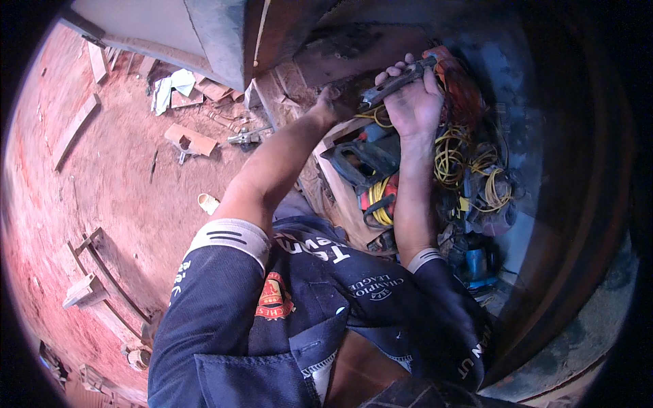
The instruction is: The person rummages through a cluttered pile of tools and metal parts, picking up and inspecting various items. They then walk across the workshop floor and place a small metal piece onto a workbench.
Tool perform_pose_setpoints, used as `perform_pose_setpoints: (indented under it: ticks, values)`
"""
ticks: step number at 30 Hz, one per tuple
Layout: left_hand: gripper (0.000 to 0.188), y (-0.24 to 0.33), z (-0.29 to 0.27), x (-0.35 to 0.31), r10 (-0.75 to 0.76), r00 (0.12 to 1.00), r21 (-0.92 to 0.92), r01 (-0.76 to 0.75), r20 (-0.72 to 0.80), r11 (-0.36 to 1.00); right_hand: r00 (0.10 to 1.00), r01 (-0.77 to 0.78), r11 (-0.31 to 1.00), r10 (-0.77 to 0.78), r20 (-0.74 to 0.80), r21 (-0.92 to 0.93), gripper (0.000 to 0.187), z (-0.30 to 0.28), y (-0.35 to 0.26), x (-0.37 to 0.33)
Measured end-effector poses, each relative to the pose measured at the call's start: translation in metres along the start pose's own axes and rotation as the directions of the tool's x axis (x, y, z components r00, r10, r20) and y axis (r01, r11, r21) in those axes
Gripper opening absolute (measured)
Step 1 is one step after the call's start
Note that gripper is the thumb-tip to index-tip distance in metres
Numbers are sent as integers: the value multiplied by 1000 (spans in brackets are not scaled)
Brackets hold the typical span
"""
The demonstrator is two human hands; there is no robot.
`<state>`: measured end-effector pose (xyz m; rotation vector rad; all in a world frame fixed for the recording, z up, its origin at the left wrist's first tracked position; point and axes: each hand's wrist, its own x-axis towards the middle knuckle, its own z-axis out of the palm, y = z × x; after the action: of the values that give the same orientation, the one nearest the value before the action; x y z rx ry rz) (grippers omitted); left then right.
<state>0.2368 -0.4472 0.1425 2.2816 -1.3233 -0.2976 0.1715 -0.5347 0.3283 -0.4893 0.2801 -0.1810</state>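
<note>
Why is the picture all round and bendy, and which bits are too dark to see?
In the head view, the fisheye lens bends edges and leaves black corners; there too, the reddish ground is bright, the far right very dim, and the left hand partly lost in shadow; the right hand and grey tool show more clearly.

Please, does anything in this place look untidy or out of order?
Yes: yellow cable lies in loose, tangled loops near the right hand, and wood scraps are strewn over the reddish ground, not stacked.
</note>
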Motion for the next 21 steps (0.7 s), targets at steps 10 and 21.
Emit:
perform_pose_setpoints:
  ticks: [10, 21]
  values:
    - [29, -13, -6, -21, 11, 995, 177, -29, 101, 984, 880, 432, 859, -468, -80, -275, 41, -2, -62, -33]
    - [30, -13, -48, -46, -214, 962, -258, 252, 168, 933, 922, 209, 948, -273, -274, -241, 35, 6, -20, -72]
